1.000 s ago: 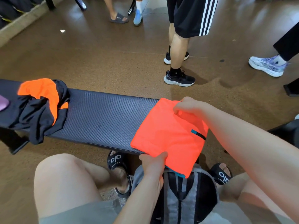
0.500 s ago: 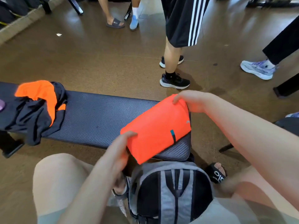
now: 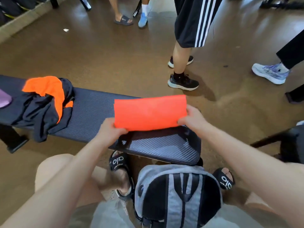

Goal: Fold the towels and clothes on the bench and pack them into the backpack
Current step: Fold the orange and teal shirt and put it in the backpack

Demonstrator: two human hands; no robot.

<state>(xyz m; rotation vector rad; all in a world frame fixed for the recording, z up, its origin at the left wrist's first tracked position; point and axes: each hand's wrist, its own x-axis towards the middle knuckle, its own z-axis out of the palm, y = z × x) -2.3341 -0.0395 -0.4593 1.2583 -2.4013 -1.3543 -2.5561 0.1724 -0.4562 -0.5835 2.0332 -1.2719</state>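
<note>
Head view — both hands [image 3: 110,129] [image 3: 191,118] gripping folded orange cloth [image 3: 150,112], backpack [image 3: 178,195] below

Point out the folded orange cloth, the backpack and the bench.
folded orange cloth [image 3: 150,112], head view, middle of its face.
backpack [image 3: 176,193], head view, grey centre panel.
bench [image 3: 93,111], head view, bare padded top.

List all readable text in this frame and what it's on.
"alo" on the strap of the left sandal, white on black.
"alo" on the strap of the right sandal, white on black.
Smaller lettering under "alo" on both straps: too blurred to read.
Small mark on the black slide across the floor: too small to read.
No text shows on the orange folded cloth, the backpack, the bench or the striped shorts.
</note>
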